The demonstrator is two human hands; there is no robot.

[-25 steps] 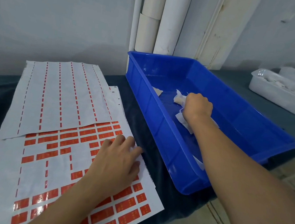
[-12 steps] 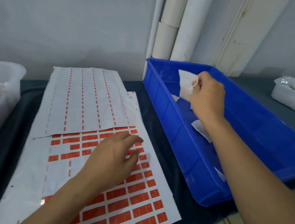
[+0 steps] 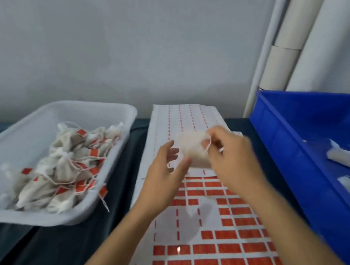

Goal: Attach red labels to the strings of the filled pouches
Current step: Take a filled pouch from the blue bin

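— What's the setting?

— A dark cloth-covered table [image 3: 65, 248] against a plain pale wall [image 3: 115, 38], with white tubes [image 3: 288, 47] standing in the upper right corner.

— And the grip?

— Near the centre of the frame, the right hand [image 3: 232, 160] pinches a small white pouch [image 3: 192, 147] by its string [image 3: 207, 148], fingers curled round it. The picture is blurred there, so the exact hold on the string is hard to read.

— The other hand?

— The left hand [image 3: 165, 174] is just left of and below the pouch, fingers loosely spread and holding nothing. Whether its fingertips touch the pouch, I cannot tell.

— What lies under them?

— A sheet of red labels [image 3: 221, 257] fills the lower centre and right, with many labels already peeled from its upper part. A second, nearly stripped sheet [image 3: 184, 116] lies overlapping its far end.

— And further out?

— At the left, a white tray [image 3: 3, 156] holds a heap of filled pouches [image 3: 65, 163] with red labels on their strings. At the right edge, a blue bin [image 3: 288, 145] contains a few white pouches [image 3: 341, 155].
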